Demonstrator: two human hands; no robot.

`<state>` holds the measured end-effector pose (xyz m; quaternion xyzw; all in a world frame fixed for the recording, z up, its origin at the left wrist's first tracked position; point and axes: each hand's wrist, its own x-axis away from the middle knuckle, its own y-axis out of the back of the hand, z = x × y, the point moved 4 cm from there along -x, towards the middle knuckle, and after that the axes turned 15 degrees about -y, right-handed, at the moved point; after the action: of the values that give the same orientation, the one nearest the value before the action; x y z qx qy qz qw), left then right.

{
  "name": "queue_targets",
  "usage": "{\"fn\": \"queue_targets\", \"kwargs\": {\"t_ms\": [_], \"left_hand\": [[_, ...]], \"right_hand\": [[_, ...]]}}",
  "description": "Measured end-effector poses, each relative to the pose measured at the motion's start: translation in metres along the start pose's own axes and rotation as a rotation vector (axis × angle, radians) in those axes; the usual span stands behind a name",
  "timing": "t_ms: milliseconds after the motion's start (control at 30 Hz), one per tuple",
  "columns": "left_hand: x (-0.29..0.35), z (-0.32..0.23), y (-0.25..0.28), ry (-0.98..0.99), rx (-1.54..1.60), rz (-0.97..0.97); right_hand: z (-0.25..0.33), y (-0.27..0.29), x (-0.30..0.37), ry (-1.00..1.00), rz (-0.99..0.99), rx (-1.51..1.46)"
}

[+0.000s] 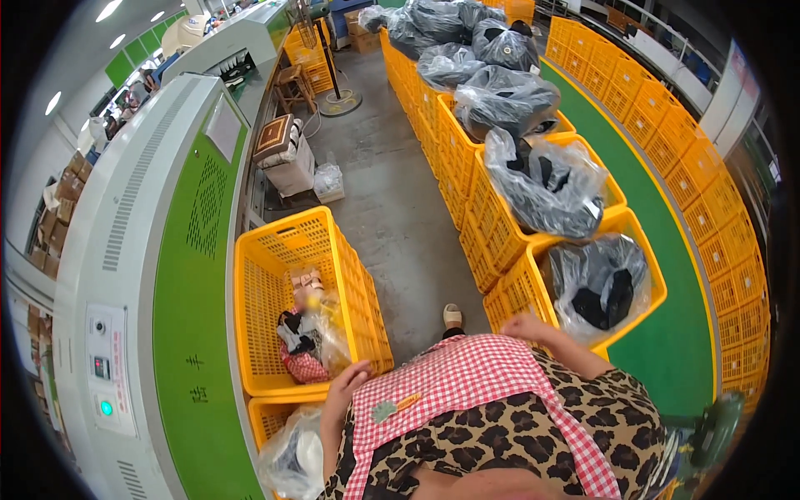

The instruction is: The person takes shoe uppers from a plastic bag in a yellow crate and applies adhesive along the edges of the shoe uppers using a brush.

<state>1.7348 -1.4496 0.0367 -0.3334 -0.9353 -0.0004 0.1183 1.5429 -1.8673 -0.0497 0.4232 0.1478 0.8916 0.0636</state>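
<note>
My left hand (348,380) hangs loosely curled beside the near right corner of a yellow plastic crate (364,304), and nothing shows in its fingers. Inside that crate lie a red checked cloth (305,367), black and white pieces and clear plastic wrapping. On the other side, my right hand (528,327) is closed in a loose fist with nothing visible in it. It is nearest to another yellow crate (521,293), which holds a clear plastic bag (602,267) of black items. Whether either hand touches a crate, I cannot tell.
A green and grey machine (192,275) runs along my left. Yellow crates with bagged dark goods (546,179) line the right side, beside a green floor strip (621,167). Ahead, a grey aisle (392,179) leads past a stool (293,83) and a white bin (289,167).
</note>
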Motion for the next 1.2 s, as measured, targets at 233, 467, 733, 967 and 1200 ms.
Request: {"fn": "queue_targets", "kwargs": {"t_ms": [233,467,733,967,1200], "left_hand": [[-0.178,-0.012,0.007,-0.020,0.036,-0.105],[-0.379,-0.013,0.048,-0.015,-0.123,0.056],[-0.582,-0.038,0.133,-0.099,-0.266,0.153],[-0.806,-0.152,0.126,-0.225,-0.306,0.280],[-0.951,-0.196,0.035,-0.268,-0.467,0.653]], "right_hand": [[0.161,0.157,-0.138,0.112,-0.342,0.147],[0.272,0.178,-0.268,0.363,-0.084,0.331],[0.364,0.251,-0.367,0.202,-0.243,0.013],[0.403,0.364,-0.405,0.090,-0.467,-0.583],[0.492,0.475,-0.437,0.174,-0.701,-0.707]]}}
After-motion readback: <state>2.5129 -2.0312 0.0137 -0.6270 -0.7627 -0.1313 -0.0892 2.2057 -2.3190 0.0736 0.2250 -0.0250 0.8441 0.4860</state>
